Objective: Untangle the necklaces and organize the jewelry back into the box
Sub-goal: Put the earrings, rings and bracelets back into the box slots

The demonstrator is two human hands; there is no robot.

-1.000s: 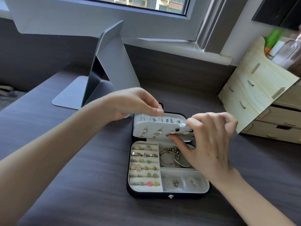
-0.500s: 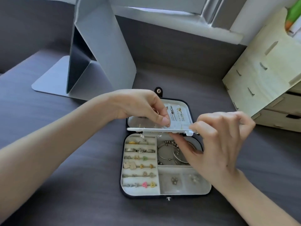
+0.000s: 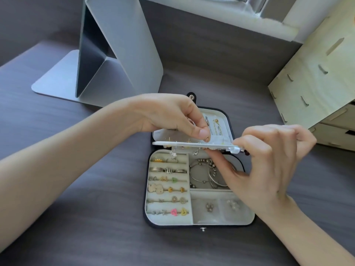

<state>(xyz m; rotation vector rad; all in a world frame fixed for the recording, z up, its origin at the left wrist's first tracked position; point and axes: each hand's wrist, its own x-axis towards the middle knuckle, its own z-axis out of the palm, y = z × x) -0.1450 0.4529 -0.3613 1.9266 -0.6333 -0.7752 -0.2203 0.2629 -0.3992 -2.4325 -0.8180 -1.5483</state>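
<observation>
You are holding the earring panel (image 3: pixel 192 144) level across the open jewelry box (image 3: pixel 201 224), one hand at each end. Your right hand (image 3: pixel 269 162) is pinching its tabbed end. Your left hand (image 3: pixel 169 114) is curling over the top face, thumb pressing down; whether it is also nipping a stud, I cannot tell.

The panel is looking thin, light and fairly stiff. The studs are poking through both faces, so you are better off gripping it by the bare edges. The necklaces (image 3: pixel 217 123) are lying in the lid pocket just beyond your left thumb. They look like fine chains that could kink easily, best lifted near the clasps. At least two are showing.

Under your right fingers, several bangles (image 3: pixel 203 175) are overlapping too much to count. Below your left wrist, six ring rows (image 3: pixel 167 189) are sitting filled. Near your right wrist, two small compartments (image 3: pixel 209 207) are holding tiny pieces.

A grey stand (image 3: pixel 115 45) is beyond your left hand and a wooden organizer (image 3: pixel 317 73) beyond your right.
</observation>
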